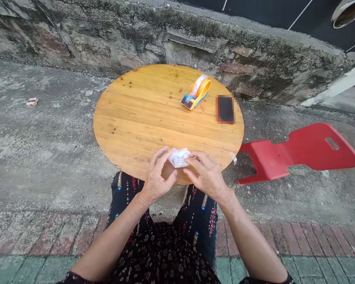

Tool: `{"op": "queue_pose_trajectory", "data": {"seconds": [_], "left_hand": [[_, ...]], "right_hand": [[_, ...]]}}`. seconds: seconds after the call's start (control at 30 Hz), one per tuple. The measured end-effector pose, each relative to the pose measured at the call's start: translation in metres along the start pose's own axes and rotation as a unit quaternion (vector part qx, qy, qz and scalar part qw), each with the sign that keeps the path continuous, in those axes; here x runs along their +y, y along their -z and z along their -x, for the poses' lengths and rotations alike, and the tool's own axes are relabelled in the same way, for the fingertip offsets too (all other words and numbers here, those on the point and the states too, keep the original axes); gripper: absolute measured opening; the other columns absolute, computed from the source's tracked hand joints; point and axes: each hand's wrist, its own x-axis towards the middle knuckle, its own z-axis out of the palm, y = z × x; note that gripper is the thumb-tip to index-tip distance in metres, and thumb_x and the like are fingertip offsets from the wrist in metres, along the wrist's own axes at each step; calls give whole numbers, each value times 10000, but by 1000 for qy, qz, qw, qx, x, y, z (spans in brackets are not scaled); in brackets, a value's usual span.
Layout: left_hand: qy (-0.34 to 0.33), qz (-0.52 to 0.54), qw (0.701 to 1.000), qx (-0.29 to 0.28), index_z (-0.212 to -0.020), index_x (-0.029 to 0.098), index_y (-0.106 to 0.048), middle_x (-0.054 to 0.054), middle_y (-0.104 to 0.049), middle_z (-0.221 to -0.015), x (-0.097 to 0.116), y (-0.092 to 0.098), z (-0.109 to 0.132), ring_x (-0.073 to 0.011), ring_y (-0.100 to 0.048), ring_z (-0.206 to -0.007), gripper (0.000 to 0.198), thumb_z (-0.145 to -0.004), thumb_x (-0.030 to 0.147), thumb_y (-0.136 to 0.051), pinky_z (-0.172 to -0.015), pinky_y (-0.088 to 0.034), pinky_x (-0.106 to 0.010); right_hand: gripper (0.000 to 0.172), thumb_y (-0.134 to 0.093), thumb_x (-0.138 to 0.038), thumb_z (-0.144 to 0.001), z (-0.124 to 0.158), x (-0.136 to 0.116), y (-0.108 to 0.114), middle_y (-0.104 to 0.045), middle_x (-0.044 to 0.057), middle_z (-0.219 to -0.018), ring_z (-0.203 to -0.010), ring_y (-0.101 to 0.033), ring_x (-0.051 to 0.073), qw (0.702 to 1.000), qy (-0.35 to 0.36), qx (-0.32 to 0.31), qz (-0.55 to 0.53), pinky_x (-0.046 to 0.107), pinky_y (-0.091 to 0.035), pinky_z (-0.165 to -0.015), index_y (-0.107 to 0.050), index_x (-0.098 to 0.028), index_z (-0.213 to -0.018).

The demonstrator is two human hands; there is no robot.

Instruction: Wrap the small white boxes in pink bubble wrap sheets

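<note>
A small, crumpled white packet (179, 157), perhaps wrapped in clear plastic, lies near the front edge of the round wooden table (136, 118). On its left side is my left hand (159, 177), fingertips at the packet's edge and thumb apart from it. My right hand (205, 173) mirrors this on the other side, its fingertips touching or almost touching the packet. Both hands have their fingers curved and spread rather than closed around it. Farther back stands an orange and blue tape dispenser (197, 92) with a roll of clear tape.
A dark, pixelated flat object (225, 109) lies at the table's right. A strip of tape (233, 158) sticks to the right front edge. Beside the table is a red chair (284, 154). Behind runs a stone wall (165, 43); a small box (32, 101) lies on the ground leftward.
</note>
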Motion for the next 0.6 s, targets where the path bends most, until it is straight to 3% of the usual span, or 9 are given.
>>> {"op": "queue_pose_trajectory", "data": {"seconds": [0.3,0.6], "left_hand": [[-26,-50,998,23,-1008,182,-639,-122,-448,-1383,9,-2,2,-284,-482,-1249,201,-814,131,-636,-1005,-466,-510],[-19,-25,999,20,-1018,185,-670,-116,-443,-1395,15,-8,-1,-275,-493,-1253,217,-832,94,-606,-1002,-485,-503]], "right_hand": [[226,-618,-210,-857,2,-4,-7,-628,100,-1122,-898,-619,219,999,-36,4,10,388,-533,-797,-628,-189,-1082],[193,-560,-215,-905,0,-3,-13,-627,113,-1101,-985,-628,224,998,-48,26,-35,361,-542,-836,-627,-174,-1082]]}}
